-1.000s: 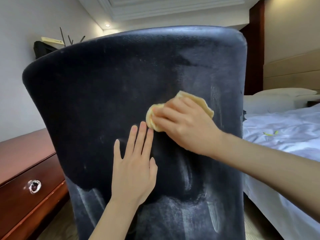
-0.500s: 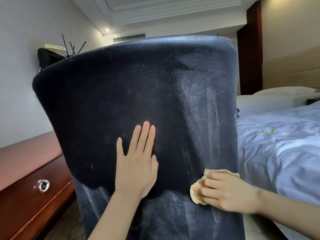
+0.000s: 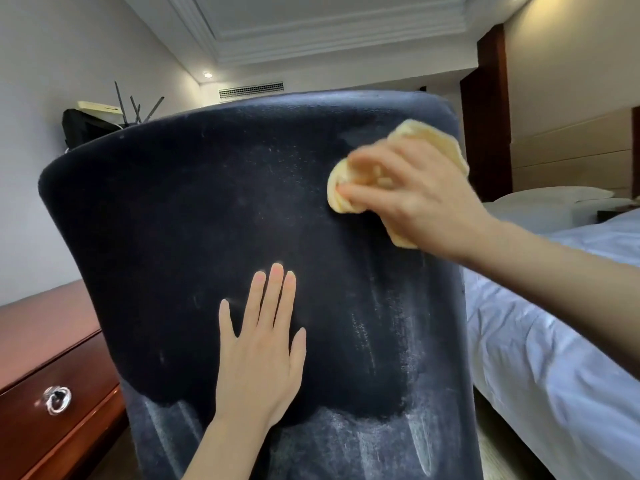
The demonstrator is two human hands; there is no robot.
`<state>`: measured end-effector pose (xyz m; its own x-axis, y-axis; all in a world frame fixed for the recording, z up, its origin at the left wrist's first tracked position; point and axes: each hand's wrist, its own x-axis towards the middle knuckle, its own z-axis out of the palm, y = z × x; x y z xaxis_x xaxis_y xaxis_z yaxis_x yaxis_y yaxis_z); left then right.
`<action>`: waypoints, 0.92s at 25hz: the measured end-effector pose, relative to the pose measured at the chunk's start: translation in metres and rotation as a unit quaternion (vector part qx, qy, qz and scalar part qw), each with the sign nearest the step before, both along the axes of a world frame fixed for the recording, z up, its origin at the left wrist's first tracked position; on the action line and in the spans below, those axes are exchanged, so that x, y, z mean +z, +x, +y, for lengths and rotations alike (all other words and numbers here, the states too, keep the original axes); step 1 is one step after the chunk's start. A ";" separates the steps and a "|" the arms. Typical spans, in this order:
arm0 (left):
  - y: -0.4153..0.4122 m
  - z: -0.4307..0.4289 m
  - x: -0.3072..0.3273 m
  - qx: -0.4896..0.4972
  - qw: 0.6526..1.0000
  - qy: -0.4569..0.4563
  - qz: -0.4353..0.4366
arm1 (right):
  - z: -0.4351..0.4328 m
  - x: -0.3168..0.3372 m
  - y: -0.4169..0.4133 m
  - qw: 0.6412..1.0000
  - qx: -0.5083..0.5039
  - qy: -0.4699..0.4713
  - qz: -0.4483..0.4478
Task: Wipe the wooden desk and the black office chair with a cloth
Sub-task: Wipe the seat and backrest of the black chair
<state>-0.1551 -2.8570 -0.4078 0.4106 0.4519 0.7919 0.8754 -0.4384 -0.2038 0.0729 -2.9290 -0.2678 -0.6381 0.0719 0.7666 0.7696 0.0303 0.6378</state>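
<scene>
Right hand [image 3: 412,192] gripping yellow cloth [image 3: 429,140], swept from chair backrest [image 3: 214,220] lower right up to top right corner. Left hand [image 3: 259,355] flat, fingers straight, bracing backrest centre. Lower band looks streaky.

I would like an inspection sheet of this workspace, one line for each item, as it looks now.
Surface: back of black office chair, pale dusty streaks low down.
Job's things: crumpled yellow cloth near the chair's upper right edge; reddish wooden desk at left.
Clutter: nothing seen.
Hands: right hand grips the cloth, blurred; left hand lies flat on the chair, fingers straight.
Cables: nothing seen.
Surroundings: white bed at right.
</scene>
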 end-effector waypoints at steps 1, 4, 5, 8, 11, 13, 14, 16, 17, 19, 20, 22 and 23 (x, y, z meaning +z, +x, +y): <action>0.001 0.003 -0.001 -0.003 1.000 0.002 -0.004 | 0.003 0.009 -0.004 1.000 0.003 0.021 0.018; 0.002 0.009 -0.003 -0.012 1.000 0.012 -0.010 | 0.012 0.006 -0.015 0.995 0.026 0.060 0.073; 0.002 0.011 -0.003 -0.014 1.000 0.014 -0.011 | 0.015 -0.002 -0.016 0.994 0.033 0.059 0.084; 0.002 0.015 -0.003 -0.016 1.000 0.018 -0.014 | 0.021 -0.032 -0.011 0.997 0.037 0.021 0.065; 0.002 0.017 -0.003 -0.012 1.000 0.020 -0.012 | 0.023 -0.073 -0.007 0.998 0.042 -0.038 0.040; 0.003 0.016 -0.003 -0.008 1.000 0.017 -0.011 | 0.023 -0.105 -0.007 0.995 0.040 -0.087 0.014; 0.003 0.015 -0.004 -0.006 1.000 0.014 -0.009 | 0.023 -0.122 -0.007 0.993 0.036 -0.113 -0.003; 0.003 0.011 -0.004 0.000 1.000 0.009 -0.003 | 0.020 -0.153 -0.004 0.987 0.022 -0.156 -0.043; 0.002 0.008 -0.004 0.006 1.000 0.007 0.000 | 0.018 -0.167 -0.001 0.982 0.012 -0.176 -0.065; 0.000 0.004 -0.003 0.021 1.000 0.004 0.008 | 0.015 -0.191 0.005 0.970 -0.020 -0.209 -0.122; 0.000 0.002 -0.002 0.027 1.000 0.003 0.012 | 0.013 -0.198 0.008 0.963 -0.035 -0.220 -0.151; -0.002 0.000 0.000 0.036 0.999 0.003 0.019 | 0.010 -0.202 0.017 0.954 -0.052 -0.224 -0.192; -0.004 -0.001 0.001 0.040 0.999 0.003 0.022 | 0.009 -0.197 0.021 0.953 -0.055 -0.225 -0.193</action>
